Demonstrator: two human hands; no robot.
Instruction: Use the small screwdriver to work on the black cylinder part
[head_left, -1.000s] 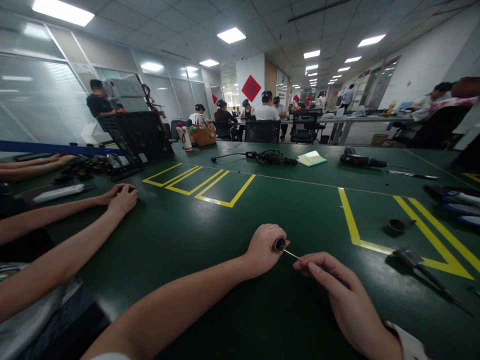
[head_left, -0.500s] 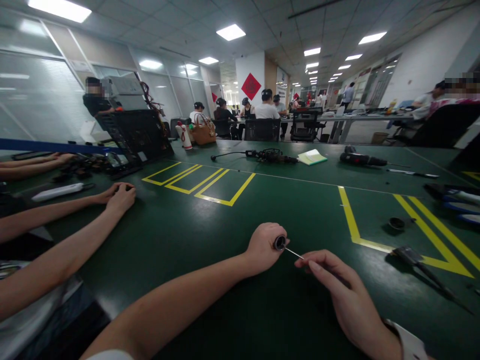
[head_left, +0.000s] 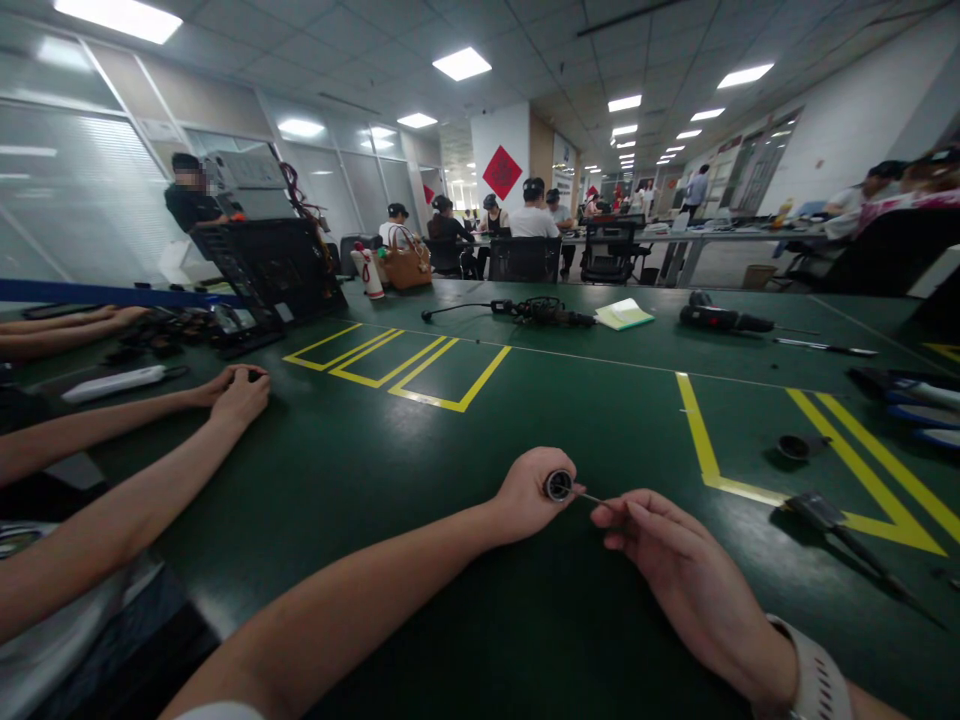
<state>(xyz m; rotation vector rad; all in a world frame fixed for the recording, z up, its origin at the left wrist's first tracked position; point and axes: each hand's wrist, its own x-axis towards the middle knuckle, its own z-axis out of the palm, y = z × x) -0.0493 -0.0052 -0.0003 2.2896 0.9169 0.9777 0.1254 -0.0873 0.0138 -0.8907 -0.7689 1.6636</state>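
Within the left hand (head_left: 526, 494) sits a dark, grey-rimmed, hollow cylinder (head_left: 556, 487).

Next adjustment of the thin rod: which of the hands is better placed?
Right, most likely: the right hand pinches the thin rod, while the left hand grips the dark round part.

The left hand (head_left: 529, 495) hides all of the tube (head_left: 550, 486) but its rim; the right hand (head_left: 697, 580) covers one end of the rod (head_left: 592, 498). The right edge cuts off blue tools (head_left: 934, 412).
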